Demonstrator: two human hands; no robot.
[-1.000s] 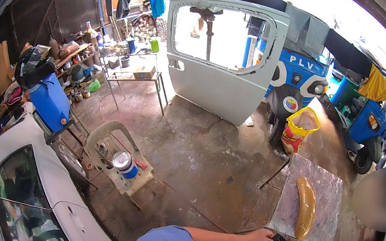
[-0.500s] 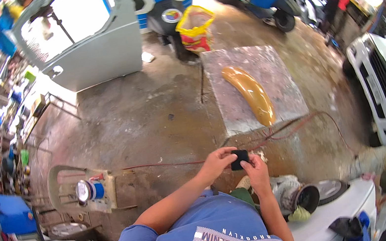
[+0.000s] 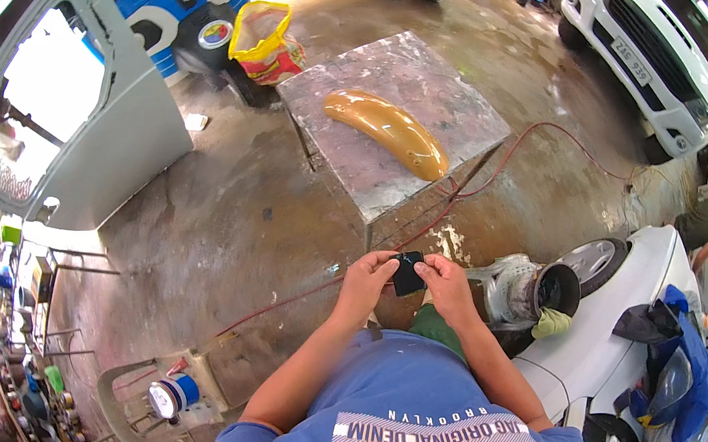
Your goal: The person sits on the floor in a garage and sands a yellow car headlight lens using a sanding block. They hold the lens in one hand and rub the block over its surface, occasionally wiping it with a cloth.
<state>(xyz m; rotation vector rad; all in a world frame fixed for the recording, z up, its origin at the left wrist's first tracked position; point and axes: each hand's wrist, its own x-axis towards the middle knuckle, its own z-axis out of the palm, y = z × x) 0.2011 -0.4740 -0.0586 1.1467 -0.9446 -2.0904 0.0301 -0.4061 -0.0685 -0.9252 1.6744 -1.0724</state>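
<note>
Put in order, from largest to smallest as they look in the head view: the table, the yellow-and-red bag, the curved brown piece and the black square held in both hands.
1. Table
2. Curved brown piece and yellow-and-red bag: too alike to rank
3. Black square, partly covered by left hand and right hand

White glare burns the upper left; dark edges bend.

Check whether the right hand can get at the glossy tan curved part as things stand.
Probably not yet: the right hand grips a small black object with the left hand, short of the table. Nothing visible blocks the curved part, so freeing that hand and stepping closer may suffice.
</note>
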